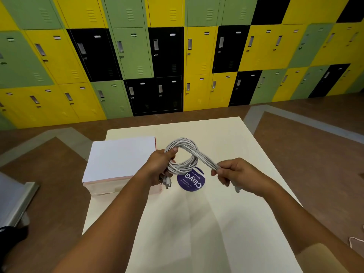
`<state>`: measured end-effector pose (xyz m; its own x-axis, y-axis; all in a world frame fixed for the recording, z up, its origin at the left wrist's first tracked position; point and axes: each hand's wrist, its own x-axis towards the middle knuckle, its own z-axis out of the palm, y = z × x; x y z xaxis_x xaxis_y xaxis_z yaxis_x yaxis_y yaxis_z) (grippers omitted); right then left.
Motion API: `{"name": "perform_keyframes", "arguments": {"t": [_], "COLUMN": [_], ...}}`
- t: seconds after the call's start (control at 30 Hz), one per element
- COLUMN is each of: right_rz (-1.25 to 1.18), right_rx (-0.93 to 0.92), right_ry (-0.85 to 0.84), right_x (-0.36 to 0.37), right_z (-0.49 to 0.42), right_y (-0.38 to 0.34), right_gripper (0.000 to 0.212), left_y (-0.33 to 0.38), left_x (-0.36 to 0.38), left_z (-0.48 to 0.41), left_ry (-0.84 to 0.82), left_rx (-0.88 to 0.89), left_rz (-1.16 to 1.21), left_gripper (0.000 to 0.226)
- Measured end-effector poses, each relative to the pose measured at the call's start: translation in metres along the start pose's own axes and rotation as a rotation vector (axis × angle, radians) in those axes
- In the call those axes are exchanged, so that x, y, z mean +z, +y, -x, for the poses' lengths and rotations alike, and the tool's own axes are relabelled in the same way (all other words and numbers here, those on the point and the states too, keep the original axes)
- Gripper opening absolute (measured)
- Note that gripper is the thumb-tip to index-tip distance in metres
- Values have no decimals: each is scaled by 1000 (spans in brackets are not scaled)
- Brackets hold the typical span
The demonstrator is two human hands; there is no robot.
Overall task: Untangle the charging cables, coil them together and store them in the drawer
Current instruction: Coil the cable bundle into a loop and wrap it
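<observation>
The charging cables (185,152) are up off the table (197,223), held between your two hands as one white bundle. Most of it is wound into a round loop, and a straight run of strands leaves the loop toward 4 o'clock.

Your left hand (159,166) grips the loop at its 8 o'clock side, fingers curled round the gathered strands and thumb over the top. A few plugs (167,183) hang out below that fist.

Your right hand (236,174) pinches the far end of the straight run between thumb and curled fingers. One white connector (237,189) pokes out beneath it.

Directly under the bundle, at its 6 o'clock, a round purple sticker (194,181) lies flat on the cream table top, partly covered by the loop.

At 9 o'clock from the coil, a white box (120,158) with pinkish sides sits on the table's left edge, just beside your left hand; nothing shows that it is the drawer.

Brown floor (295,144) with grey bands surrounds the table. At 12 o'clock, beyond the table's far edge, stands a wall of yellow, green and black lockers (167,56). A grey metal edge (13,198) shows at 8 o'clock, low on your left.
</observation>
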<state>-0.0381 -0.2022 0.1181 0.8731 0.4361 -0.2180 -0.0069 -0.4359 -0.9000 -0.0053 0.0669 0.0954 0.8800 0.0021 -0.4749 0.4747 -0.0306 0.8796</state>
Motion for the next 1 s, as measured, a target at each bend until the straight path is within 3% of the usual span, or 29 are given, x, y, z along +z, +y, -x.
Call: {"name": "perform_keyframes", "arguments": {"t": [0.13, 0.5, 0.6, 0.7, 0.83, 1.0], "right_rz": [-29, -837, -582, 48, 774, 980], "right_rx": [-17, -83, -50, -114, -350, -512], "right_ry": [33, -51, 116, 386, 651, 698], "right_x": [8, 20, 12, -1, 0, 10], "right_z": [3, -1, -5, -10, -11, -6], "right_y": [-4, 2, 0, -5, 4, 32], "right_gripper": [18, 15, 16, 17, 17, 21], "left_y": [1, 1, 3, 4, 3, 5], "left_x": [1, 7, 0, -2, 4, 0], "left_z": [-3, -4, -2, 2, 1, 4], "left_ry": [-77, -149, -100, 6, 88, -4], "left_rx": [-55, -96, -46, 45, 72, -87], "left_rz": [84, 237, 121, -152, -257, -213], "left_gripper": [35, 33, 35, 36, 36, 38]}}
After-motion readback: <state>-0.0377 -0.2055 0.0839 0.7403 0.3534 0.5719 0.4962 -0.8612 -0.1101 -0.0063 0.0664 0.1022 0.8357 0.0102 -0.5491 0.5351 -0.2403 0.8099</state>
